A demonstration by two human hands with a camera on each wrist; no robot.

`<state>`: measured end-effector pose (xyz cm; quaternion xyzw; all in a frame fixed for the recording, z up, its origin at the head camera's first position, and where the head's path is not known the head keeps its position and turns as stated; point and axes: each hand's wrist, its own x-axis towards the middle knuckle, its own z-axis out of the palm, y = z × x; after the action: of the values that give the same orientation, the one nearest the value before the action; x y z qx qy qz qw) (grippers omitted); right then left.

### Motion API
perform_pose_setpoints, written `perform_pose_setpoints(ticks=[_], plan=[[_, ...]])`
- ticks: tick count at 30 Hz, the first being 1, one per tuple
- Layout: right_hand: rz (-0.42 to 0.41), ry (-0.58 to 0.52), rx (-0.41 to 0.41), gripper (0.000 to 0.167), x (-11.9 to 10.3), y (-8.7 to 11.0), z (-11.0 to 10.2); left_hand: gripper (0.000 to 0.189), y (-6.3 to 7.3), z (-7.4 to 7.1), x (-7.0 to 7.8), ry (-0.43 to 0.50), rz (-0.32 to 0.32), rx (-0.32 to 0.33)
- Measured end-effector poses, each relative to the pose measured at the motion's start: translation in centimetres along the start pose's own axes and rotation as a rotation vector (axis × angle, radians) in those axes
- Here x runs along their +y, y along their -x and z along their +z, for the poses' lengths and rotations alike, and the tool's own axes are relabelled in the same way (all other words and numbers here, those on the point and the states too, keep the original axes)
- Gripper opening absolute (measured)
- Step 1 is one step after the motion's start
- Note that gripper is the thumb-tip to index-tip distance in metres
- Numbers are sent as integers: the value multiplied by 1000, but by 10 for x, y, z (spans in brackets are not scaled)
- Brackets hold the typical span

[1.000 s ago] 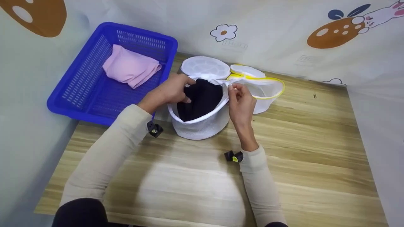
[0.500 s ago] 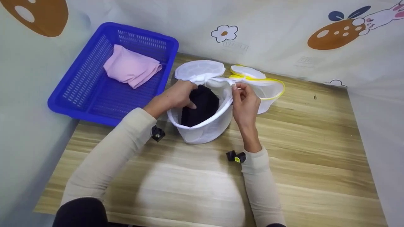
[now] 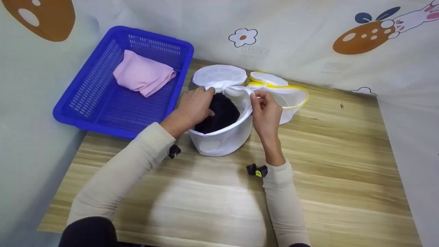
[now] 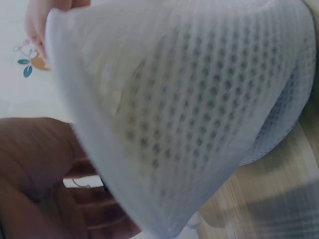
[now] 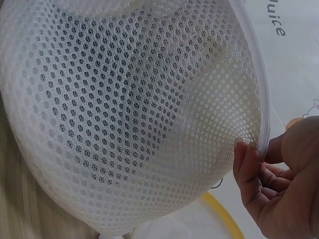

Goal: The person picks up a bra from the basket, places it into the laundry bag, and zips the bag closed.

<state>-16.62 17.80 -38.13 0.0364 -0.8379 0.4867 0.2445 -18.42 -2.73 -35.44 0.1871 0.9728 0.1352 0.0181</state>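
A white mesh laundry bag stands upright with its mouth open and its round lid flap folded back. Dark folded cloth lies inside it. My left hand reaches over the bag's left rim, thumb above the cloth and apart from the fingers, which come up to the back of the rim. In the left wrist view these fingers pass behind the white rim, their tips hidden. At the right of the mouth, my right hand pinches the rim between thumb and fingertips.
A blue plastic basket at the left holds a folded pink cloth. Behind my right hand stands another white mesh bag with yellow edging, also open. Patterned sheeting hangs behind the wooden table.
My left hand has shifted right and its fingers have come up to the back of the rim. The bag has come slightly nearer, and my right hand has moved a little right, still holding the rim.
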Motion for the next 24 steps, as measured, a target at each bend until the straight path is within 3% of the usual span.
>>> perform_pose_setpoints(ticks=[5, 8, 13, 17, 24], plan=[[19, 16, 3, 16, 0, -1, -1, 54, 4, 5, 4, -118, -24, 122], [27, 15, 1, 17, -1, -1, -1, 64, 4, 6, 3, -137, -65, 158], [23, -2, -8, 17, 0, 0, -2, 84, 0, 6, -3, -47, -195, 99], [5, 5, -5, 17, 0, 0, -2, 86, -3, 6, -7, 66, -291, 40], [-5, 16, -5, 16, -1, -1, -3, 92, -8, 8, -11, 162, -358, 0]])
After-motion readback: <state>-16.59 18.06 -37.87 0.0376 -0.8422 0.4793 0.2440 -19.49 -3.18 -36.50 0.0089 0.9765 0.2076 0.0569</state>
